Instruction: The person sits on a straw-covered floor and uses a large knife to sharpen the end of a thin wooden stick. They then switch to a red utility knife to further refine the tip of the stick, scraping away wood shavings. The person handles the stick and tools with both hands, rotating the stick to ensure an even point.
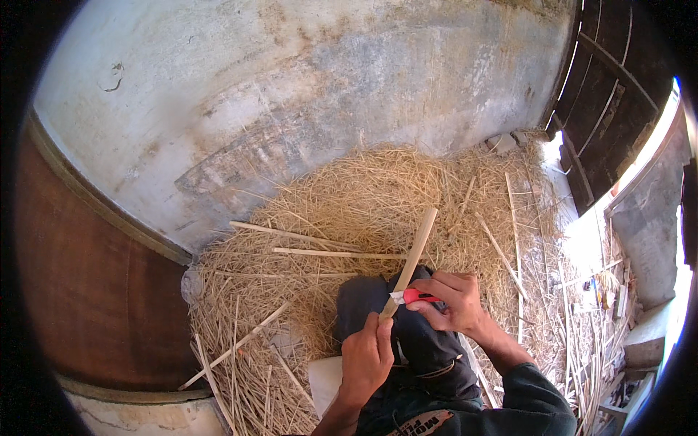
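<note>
My left hand (367,356) is closed round the lower end of a pale, flat bamboo strip (416,251), which slants up and away over my knees. In my right hand (458,301) is a red utility knife (420,295), gripped by its handle. Its short blade points left and meets the strip just above my left fingers. Whether the blade has cut into the strip is too small to tell. My dark-trousered knees (363,299) lie beneath both hands.
Straw-like shavings (378,178) cover the floor, with long pale strips (338,253) scattered over them. A stained wall (313,94) rises ahead. A brown panel (102,276) stands at left, a dark wooden door (611,94) at far right. Several stones (502,143) lie by the wall.
</note>
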`<state>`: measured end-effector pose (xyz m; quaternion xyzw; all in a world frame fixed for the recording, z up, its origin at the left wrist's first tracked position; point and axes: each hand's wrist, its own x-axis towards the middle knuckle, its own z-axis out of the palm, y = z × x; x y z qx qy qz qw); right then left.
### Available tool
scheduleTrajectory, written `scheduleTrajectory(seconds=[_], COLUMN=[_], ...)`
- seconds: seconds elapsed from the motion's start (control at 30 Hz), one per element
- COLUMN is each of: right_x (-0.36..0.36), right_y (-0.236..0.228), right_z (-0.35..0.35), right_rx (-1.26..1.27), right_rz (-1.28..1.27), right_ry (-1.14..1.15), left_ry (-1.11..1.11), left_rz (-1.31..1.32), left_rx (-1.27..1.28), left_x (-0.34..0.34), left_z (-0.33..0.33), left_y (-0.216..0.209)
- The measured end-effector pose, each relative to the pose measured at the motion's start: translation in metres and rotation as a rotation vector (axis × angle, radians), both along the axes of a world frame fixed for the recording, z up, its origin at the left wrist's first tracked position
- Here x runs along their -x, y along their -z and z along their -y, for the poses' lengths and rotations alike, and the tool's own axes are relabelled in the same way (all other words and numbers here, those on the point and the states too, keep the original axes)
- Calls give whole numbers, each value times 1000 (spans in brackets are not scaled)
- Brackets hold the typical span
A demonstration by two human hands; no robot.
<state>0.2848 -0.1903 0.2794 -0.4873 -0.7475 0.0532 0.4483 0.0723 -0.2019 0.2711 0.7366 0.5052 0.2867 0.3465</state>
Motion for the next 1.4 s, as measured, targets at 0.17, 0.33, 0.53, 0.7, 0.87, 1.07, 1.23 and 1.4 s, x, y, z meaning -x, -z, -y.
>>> scheduleTrajectory(seconds=[0.17,0.33,0.53,0.7,0.87,1.07,1.23,1.4], right_x=[-2,-2,-5,-19,-70,-128,-167,-179], right_y=[4,3,7,1,-10,31,146,256], right_z=[0,2,-4,-16,-47,-53,-25,43], right_rx=[-14,-11,-71,-106,-97,217,437,859], right_rz=[22,55,64,-4,-178,-215,2,-9], right_ry=[19,16,56,106,527,708,779,834], left_ry=[7,11,-5,13,70,-31,-185,-348], left_rz=[-37,-19,-17,-58,-72,-6,49,255], left_rx=[-1,-9,37,37,208,176,149,266], left_x=[-3,-4,-1,3,22,50,74,105], left_z=[-2,-2,0,4,27,-2,-39,-68], left_y=[-4,-3,2,-3,6,34,45,57])
